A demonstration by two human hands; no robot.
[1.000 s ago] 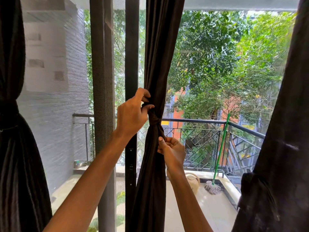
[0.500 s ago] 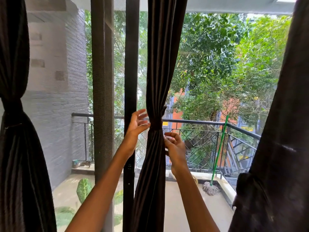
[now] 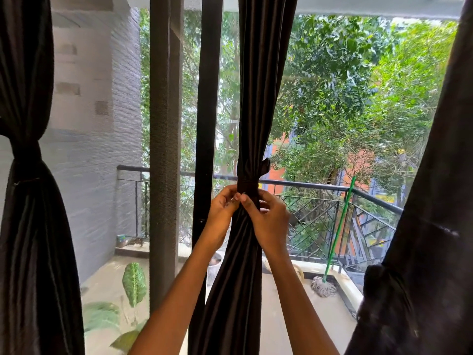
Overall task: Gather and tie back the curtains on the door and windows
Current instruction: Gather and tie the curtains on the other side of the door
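Beyond the glass, a balcony railing (image 3: 307,184) and green trees (image 3: 345,73) fill your view. Your left grip (image 3: 222,210) and right grip (image 3: 271,221) meet on the middle curtain (image 3: 258,98), fingers curled and pinching the gathered fabric just under its tie band (image 3: 247,185). At your far left the left curtain (image 3: 25,226) hangs already tied; a green-handled mop (image 3: 323,288) leans on the railing.

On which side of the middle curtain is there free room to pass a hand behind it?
The right side is free: a wide gap between the middle curtain and the right curtain. The left is crowded: the dark door frame stands close beside it, and the left hand is there.
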